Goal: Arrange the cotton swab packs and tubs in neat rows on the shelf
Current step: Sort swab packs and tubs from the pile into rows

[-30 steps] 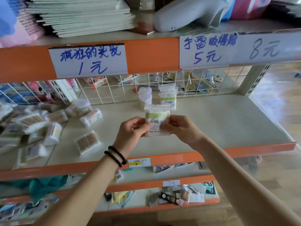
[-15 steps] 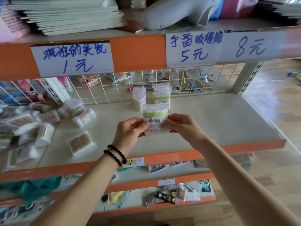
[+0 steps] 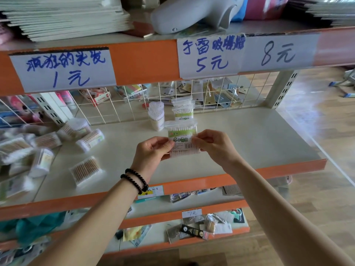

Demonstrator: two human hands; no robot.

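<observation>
We are pinching a cotton swab pack (image 3: 182,139) upright above the shelf (image 3: 249,143), our left hand (image 3: 151,152) on its left edge and our right hand (image 3: 213,144) on its right edge.

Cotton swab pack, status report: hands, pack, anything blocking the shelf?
Left hand and right hand both pinch the cotton swab pack, upright above the shelf. Two items already stand at the back. Loose tubs lie scattered left; nothing blocks.
</observation>
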